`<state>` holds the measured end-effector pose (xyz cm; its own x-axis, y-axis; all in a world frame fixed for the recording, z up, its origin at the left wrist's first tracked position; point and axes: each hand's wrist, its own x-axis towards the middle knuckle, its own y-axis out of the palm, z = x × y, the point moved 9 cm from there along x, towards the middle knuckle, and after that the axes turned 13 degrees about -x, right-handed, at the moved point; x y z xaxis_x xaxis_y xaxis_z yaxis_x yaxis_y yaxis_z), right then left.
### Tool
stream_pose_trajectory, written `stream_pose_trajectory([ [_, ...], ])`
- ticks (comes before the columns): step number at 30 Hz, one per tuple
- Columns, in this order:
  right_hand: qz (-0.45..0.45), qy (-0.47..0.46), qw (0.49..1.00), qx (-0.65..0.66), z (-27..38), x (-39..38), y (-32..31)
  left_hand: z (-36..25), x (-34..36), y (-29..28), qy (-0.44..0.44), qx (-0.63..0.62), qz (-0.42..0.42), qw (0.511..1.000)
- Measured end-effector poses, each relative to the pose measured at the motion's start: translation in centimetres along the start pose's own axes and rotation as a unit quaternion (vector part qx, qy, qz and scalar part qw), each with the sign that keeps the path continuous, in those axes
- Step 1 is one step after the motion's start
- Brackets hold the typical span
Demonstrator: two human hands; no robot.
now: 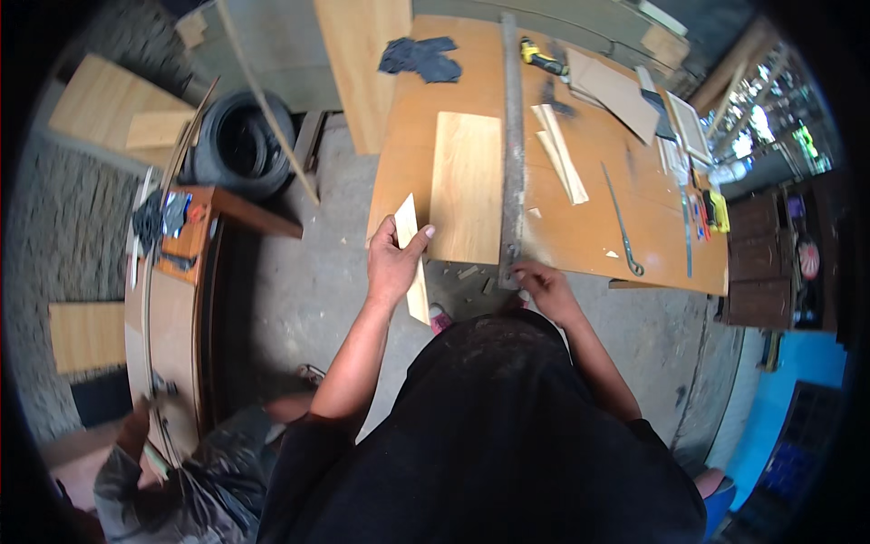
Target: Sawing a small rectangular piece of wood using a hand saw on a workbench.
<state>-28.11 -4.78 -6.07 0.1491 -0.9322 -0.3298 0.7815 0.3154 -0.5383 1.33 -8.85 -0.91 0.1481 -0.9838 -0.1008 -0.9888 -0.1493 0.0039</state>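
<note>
No text, label, brand, number or sign can be read. On the metal bar [513, 136] at the right hand [546, 292], no markings can be made out. The yellow and black power tool [544, 59], well beyond that hand on the worktop [580, 238], is too small for any lettering to be read. The same goes for the round red-and-white item [808, 259], far to the right of the right hand.
</note>
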Motion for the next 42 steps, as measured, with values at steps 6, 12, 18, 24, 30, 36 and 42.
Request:
stream_pose_trajectory([
  [6, 0.097, -0.073, 0.984, 0.132, 6.7, -1.3, 1.8, -1.8, 0.5, 9.2, -0.043, -0.270, 0.036, 0.961],
  [12, 0.182, -0.177, 0.962, 0.095, 7.7, 0.3, 1.0, -1.4, 1.2, 11.1, -0.044, -0.321, -0.010, 0.946],
  [18, 0.122, -0.219, 0.966, -0.055, 3.1, 2.2, -4.5, 0.4, 3.3, 5.3, -0.046, -0.363, -0.224, 0.903],
  [24, -0.218, -0.099, 0.966, -0.096, -15.6, 8.9, -16.2, 8.0, -2.6, 2.2, -0.139, -0.280, -0.289, 0.905],
  [30, -0.322, 0.100, 0.925, -0.175, -25.8, 11.9, -30.1, 17.1, -11.4, 2.2, -0.226, -0.232, -0.382, 0.866],
  [36, -0.452, 0.010, 0.790, -0.413, -18.5, 11.9, -32.4, 17.0, -16.5, 4.5, -0.253, -0.197, -0.403, 0.857],
  [42, -0.202, -0.190, 0.947, -0.163, -11.7, 18.3, -21.7, 14.1, -14.8, 7.1, -0.220, -0.164, -0.369, 0.888],
])
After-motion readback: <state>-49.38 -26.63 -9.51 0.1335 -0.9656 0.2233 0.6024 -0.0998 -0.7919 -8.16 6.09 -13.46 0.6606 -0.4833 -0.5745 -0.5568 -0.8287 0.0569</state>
